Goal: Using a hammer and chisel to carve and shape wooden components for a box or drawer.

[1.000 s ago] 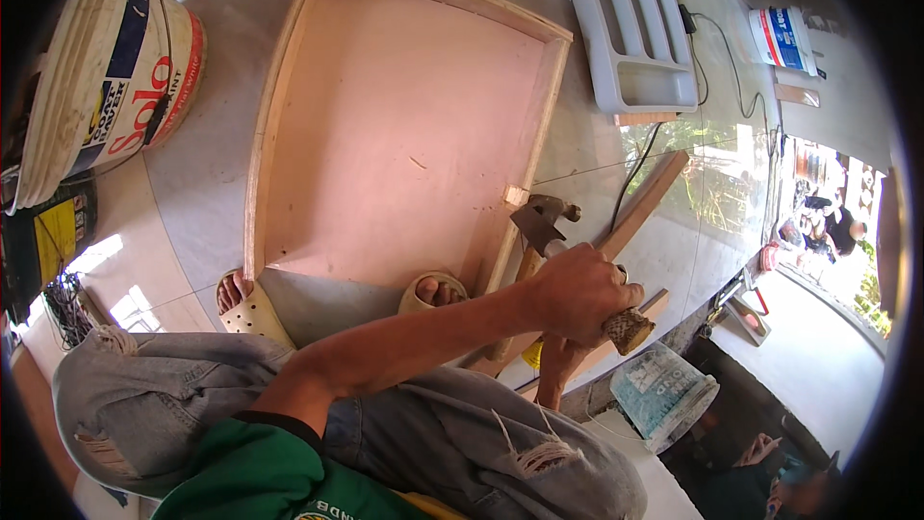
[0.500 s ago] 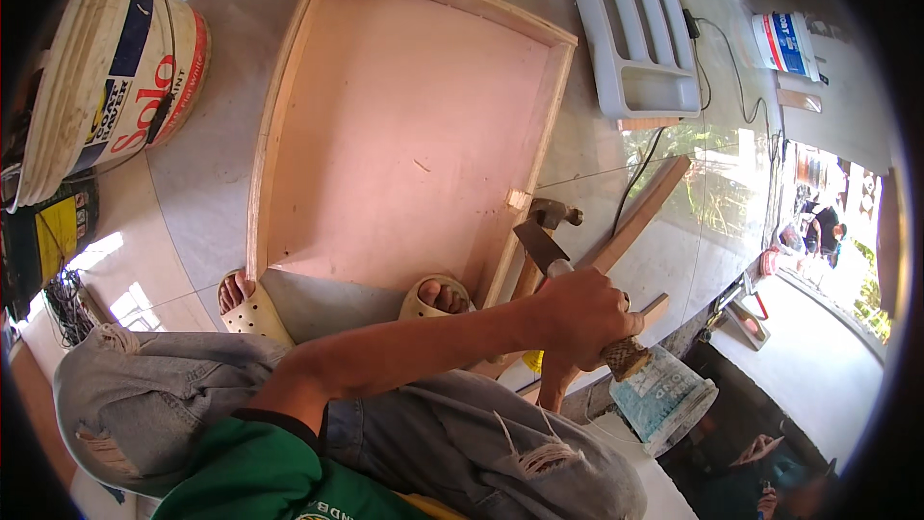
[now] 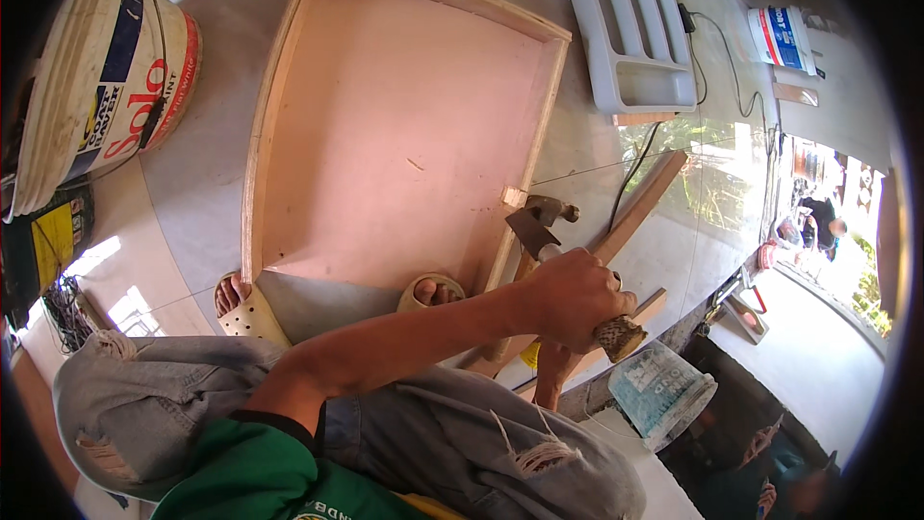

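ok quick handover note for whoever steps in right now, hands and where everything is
Right hand: grip shut on the hammer near the handle's end, head raised just off the rail.
Left hand: not in view.
Things: the pink panel with a wooden frame lies flat on the floor; a small wood block sits on its right rail, right by the hammer head. Loose wooden strips lie beside that rail.
Done: rails show on the left, far and right sides.
Left: probably the spot at the block; no nails are visible from here.

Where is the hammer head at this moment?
In the head view, the hammer head is right of centre, beside the wooden tray's right edge, above the gripping hand.
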`<action>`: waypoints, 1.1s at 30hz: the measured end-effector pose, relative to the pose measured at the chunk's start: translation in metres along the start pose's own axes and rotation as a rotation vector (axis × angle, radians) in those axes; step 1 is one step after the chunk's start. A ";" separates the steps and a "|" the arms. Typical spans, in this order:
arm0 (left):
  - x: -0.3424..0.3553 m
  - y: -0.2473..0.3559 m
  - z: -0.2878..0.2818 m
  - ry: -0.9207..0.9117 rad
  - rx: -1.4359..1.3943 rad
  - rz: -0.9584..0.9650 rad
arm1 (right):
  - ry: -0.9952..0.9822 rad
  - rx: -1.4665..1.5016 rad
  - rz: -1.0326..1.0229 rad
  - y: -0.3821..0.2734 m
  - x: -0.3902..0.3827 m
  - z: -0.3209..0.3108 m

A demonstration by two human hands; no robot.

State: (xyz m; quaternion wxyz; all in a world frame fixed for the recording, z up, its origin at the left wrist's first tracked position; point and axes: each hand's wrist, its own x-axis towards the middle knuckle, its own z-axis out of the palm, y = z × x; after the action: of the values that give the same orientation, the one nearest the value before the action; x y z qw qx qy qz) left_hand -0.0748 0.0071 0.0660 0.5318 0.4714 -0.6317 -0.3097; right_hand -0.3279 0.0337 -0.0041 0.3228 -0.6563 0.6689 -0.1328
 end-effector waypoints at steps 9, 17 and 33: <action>0.001 -0.005 -0.002 0.029 0.004 0.021 | -0.047 -0.026 0.040 0.001 0.000 -0.002; 0.004 -0.005 -0.001 0.088 -0.019 0.034 | -0.074 -0.107 0.023 0.024 0.004 -0.007; 0.000 -0.010 -0.016 0.153 -0.080 0.041 | 0.061 -0.080 -0.115 -0.024 0.012 0.003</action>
State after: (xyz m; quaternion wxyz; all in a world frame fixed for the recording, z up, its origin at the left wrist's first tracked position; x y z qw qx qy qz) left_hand -0.0565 0.0051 0.0615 0.6032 0.4591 -0.5858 -0.2868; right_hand -0.3061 0.0203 0.0051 0.2674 -0.7017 0.6445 -0.1441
